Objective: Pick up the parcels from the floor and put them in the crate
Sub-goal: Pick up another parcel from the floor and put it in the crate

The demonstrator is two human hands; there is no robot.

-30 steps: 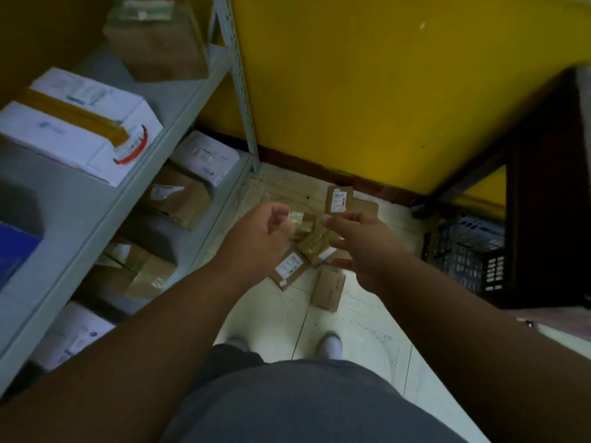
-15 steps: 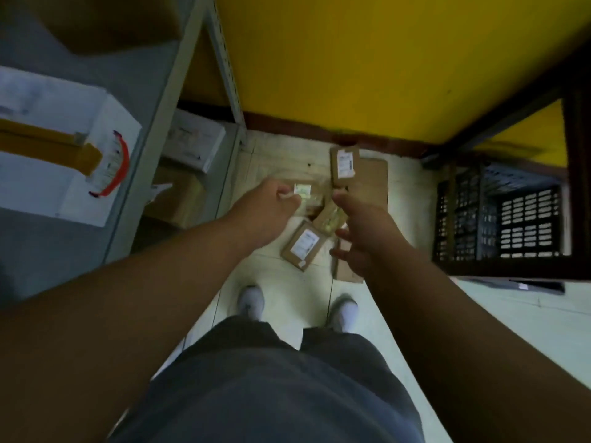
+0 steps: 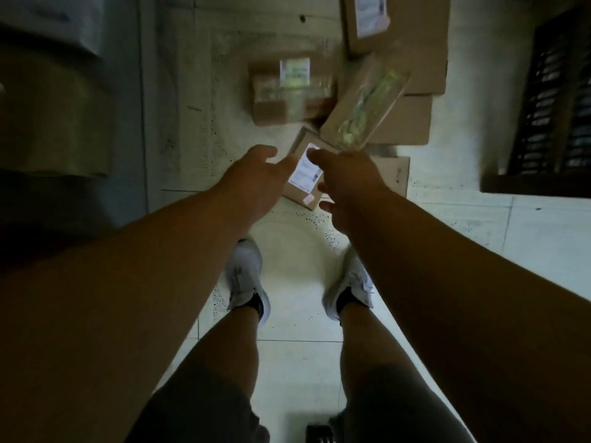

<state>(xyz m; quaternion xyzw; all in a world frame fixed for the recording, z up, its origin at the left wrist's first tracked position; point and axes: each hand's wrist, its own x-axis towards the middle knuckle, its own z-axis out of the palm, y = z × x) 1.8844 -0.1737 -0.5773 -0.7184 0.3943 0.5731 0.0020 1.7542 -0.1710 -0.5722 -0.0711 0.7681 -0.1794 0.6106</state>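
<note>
Several brown cardboard parcels lie in a heap on the pale tiled floor ahead of my feet. The nearest one, a small parcel with a white label [image 3: 305,172], lies between my two hands. My left hand [image 3: 256,180] hangs at its left edge, fingers spread and empty. My right hand [image 3: 343,180] is at its right edge, fingers apart, thumb below the parcel's corner. Neither hand visibly grips it. A taped parcel [image 3: 287,87] lies further off, and a parcel with a clear sleeve [image 3: 364,103] leans across flat boxes [image 3: 412,43]. The dark slatted crate [image 3: 550,100] stands at the right.
A metal shelf unit with boxes [image 3: 54,123] runs along the left side. My two white shoes [image 3: 246,276] stand on the tiles just behind the heap. A small dark object [image 3: 319,433] sits at the bottom edge.
I have bent down, so the view has tipped from the yellow wall to the floor. Both hands have dropped lower and now flank the labelled parcel.
</note>
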